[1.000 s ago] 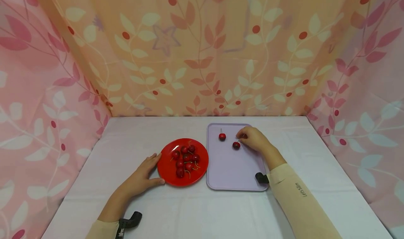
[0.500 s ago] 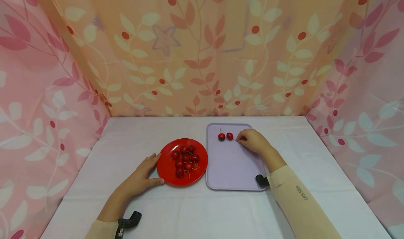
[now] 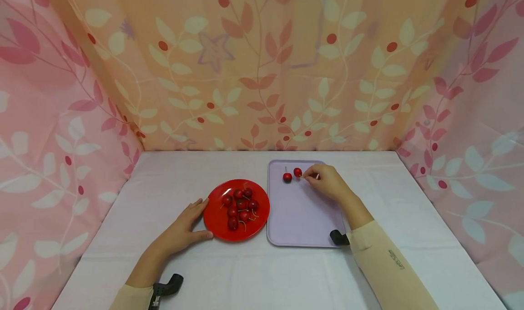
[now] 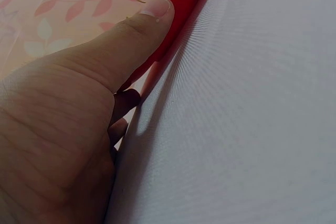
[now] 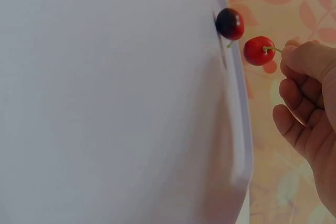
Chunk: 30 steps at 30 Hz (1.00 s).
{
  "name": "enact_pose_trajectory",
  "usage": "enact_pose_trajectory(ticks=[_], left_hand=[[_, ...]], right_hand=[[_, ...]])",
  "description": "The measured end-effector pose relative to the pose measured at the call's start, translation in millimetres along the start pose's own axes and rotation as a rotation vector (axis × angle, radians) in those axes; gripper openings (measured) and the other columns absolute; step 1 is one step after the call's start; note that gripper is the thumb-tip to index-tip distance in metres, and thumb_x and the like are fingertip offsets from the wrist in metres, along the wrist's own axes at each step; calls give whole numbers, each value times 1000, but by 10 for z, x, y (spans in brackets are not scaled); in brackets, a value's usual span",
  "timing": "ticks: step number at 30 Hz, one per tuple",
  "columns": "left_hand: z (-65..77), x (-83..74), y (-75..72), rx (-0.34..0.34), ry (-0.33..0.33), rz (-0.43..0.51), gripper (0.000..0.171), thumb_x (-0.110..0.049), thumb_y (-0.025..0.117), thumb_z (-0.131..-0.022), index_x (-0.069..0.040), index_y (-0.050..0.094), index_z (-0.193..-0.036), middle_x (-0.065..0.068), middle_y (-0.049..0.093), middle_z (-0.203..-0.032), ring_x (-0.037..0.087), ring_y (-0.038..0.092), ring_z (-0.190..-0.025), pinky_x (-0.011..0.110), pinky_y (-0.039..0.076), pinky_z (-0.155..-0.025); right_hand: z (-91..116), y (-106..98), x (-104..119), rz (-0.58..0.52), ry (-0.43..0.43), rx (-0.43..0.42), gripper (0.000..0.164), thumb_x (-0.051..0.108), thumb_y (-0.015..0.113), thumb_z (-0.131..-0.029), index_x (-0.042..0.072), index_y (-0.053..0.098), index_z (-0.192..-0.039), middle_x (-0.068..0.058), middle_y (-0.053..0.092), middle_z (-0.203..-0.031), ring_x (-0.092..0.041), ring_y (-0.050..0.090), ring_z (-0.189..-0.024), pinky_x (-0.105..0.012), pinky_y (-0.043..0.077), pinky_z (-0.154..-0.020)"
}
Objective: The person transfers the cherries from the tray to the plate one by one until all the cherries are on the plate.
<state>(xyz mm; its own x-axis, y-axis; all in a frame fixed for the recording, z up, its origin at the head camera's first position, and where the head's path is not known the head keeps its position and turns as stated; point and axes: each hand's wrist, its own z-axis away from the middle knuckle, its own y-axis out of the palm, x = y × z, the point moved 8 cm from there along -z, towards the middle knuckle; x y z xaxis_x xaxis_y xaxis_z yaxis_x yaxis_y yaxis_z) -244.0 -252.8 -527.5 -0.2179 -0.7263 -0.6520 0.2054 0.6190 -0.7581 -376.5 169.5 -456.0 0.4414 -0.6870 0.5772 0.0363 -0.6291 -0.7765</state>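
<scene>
My right hand [image 3: 326, 180] pinches the thin stem of a red cherry [image 3: 297, 172] between thumb and forefinger. In the right wrist view the pinched cherry [image 5: 259, 51] appears raised off the lilac tray [image 3: 304, 223]. Another cherry [image 3: 287, 177], stem upward, sits on the tray just left of it. To the left, a round red plate [image 3: 217, 230] bears several dark red cherries [image 3: 241, 204] with stems. My left hand [image 3: 184, 226] rests against the plate's left rim, thumb and fingers spread; in the left wrist view the thumb [image 4: 142, 27] touches the rim.
A white cloth [image 3: 245, 273] covers the table. The plate's right rim lies close beside the tray. Leaf-patterned curtains [image 3: 262, 73] enclose the back and both sides. A black wrist camera [image 3: 339, 237] on the right arm overlaps the tray's near right corner.
The pinched cherry went from the tray's middle back and left to beside the other cherry, then slightly farther back, with my right hand. My left hand and the plate have stayed put.
</scene>
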Motion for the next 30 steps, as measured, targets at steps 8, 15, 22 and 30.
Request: enact_pose_trajectory(ticks=[8, 15, 22, 30], left_hand=[[-1, 4, 2, 5, -2, 2, 108, -59, 81, -79, -27, 24, -164, 13, 25, -169, 45, 16, -155, 71, 22, -117], [-8, 12, 1, -2, 15, -4, 107, -59, 81, -79, -26, 26, -164, 14, 26, -169, 46, 17, -155, 72, 23, -117], [-24, 10, 4, -2, 13, -2, 106, -58, 81, -79, -26, 26, -164, 14, 26, -169, 45, 17, -155, 71, 22, -118], [1, -8, -1, 5, 8, 4, 107, -58, 81, -80, -24, 26, -164, 14, 27, -168, 45, 16, -155, 70, 20, -119]], right_hand=[[38, -89, 295, -38, -70, -48, 8, 7, 77, -90, 13, 79, -95, 0, 73, -90, -15, 61, -80, -27, 52, -70], [95, -9, 497, -97, -134, -77, 11, 3, 77, -88, 12, 79, -94, 1, 72, -87, -14, 62, -80, -38, 56, -70], [135, 79, 725, -151, -161, -73, 9, 5, 77, -90, 12, 79, -95, 1, 73, -89, -14, 61, -80, -39, 57, -71], [81, 192, 979, -216, -171, -54, 10, 7, 78, -90, 13, 79, -98, 6, 71, -88, -12, 61, -80, -29, 57, -72]])
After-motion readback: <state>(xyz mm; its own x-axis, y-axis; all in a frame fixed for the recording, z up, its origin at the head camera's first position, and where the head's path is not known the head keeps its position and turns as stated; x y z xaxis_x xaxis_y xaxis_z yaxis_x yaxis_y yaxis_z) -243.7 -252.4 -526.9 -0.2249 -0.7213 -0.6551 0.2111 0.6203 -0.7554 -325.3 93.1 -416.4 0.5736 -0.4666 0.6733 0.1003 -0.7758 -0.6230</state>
